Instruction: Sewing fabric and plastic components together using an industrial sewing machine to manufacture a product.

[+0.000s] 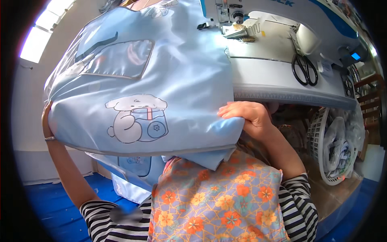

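Observation:
A large, shiny pale-blue printed fabric piece (193, 105) with grey-bound edges spreads across the table and hangs over its front. A cartoon white puppy (128, 125) is printed on its lower part, and a grey-edged pocket (119, 60) lies farther up. At the left edge my left hand (46, 121) is closed on the fabric, its fingers largely hidden and folds running toward it. My right hand (249, 115) grips the right edge near the lower corner, fingers bent over the top. The fabric's far right part reaches the sewing machine (278, 12), beside the needle area.
Black-handled scissors (305, 69) lie on the machine bed, right of the needle. Below the table's right side stands a white plastic basket (318, 141) holding clear bags and scraps. More blue fabric (135, 165) hangs under the piece, above a blue floor (60, 201).

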Available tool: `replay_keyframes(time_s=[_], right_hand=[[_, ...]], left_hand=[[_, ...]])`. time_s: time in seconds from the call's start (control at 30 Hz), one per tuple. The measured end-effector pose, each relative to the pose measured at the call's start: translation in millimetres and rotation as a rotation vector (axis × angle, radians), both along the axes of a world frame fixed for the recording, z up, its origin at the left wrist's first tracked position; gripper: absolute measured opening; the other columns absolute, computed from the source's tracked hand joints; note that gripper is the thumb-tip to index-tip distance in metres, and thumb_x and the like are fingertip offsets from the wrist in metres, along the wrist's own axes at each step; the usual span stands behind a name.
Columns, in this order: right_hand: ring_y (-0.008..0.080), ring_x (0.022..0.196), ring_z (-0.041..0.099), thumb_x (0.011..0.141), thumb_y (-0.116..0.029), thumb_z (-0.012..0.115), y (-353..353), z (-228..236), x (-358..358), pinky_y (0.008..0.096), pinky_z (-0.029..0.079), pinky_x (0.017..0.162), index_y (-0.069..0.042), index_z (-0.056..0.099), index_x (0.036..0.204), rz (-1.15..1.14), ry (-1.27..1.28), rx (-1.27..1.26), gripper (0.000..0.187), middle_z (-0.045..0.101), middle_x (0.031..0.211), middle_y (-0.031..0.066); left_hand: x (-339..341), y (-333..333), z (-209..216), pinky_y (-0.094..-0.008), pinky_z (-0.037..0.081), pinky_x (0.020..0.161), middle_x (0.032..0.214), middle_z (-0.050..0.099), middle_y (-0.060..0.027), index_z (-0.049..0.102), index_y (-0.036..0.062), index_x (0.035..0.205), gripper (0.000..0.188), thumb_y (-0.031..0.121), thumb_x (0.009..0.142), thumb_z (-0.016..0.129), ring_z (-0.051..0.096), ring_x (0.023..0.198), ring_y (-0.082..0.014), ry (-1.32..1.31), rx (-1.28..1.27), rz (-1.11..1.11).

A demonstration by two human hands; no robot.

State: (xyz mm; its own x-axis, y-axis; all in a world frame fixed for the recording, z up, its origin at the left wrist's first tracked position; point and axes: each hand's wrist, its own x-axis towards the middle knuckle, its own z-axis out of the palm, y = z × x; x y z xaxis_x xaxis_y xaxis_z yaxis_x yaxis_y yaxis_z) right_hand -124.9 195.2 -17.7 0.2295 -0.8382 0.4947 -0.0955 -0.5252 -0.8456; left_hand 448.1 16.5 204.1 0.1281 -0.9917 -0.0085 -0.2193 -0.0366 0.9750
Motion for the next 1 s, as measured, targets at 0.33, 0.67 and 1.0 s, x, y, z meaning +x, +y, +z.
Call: replay_keyframes(time_s=[0.33, 0.67, 1.0], right_hand=[[0.0316, 0.105, 0.064, 0.08, -0.004, 0.06, -24, -8, -3, 0.0419, 0.05, 0.093, -0.002, 0.065, 0.107, -0.228, 0.513, -0.431, 0.027, 0.067, 0.112, 0.015], [0.0319, 0.106, 0.063, 0.081, -0.005, 0.057, -54, 5, -14, 0.0411, 0.05, 0.094, -0.002, 0.065, 0.11, -0.249, 0.644, -0.429, 0.031, 0.066, 0.114, 0.0161], [0.0318, 0.098, 0.067, 0.077, -0.003, 0.061, -98, 10, -38, 0.0384, 0.054, 0.088, 0.0, 0.063, 0.111, -0.277, 0.694, -0.472, 0.034, 0.067, 0.109, 0.018]], left_hand=[[-24, -45, 3, -0.0308, 0.058, 0.066, 0.095, 0.067, -0.0138, 0.062, 0.0011, 0.11, 0.03, 0.024, 0.091, 0.06, 0.067, 0.076, -0.0191, -0.063, -0.055, -0.005], [-5, -169, -3, -0.0292, 0.057, 0.066, 0.092, 0.069, -0.0141, 0.065, -0.0005, 0.106, 0.027, 0.021, 0.091, 0.06, 0.068, 0.075, -0.02, 0.047, -0.036, -0.222], [-49, -251, 25, -0.0312, 0.054, 0.081, 0.104, 0.067, -0.0157, 0.061, -0.0014, 0.113, 0.032, 0.021, 0.09, 0.06, 0.066, 0.093, -0.0235, 0.109, -0.126, -0.315]])
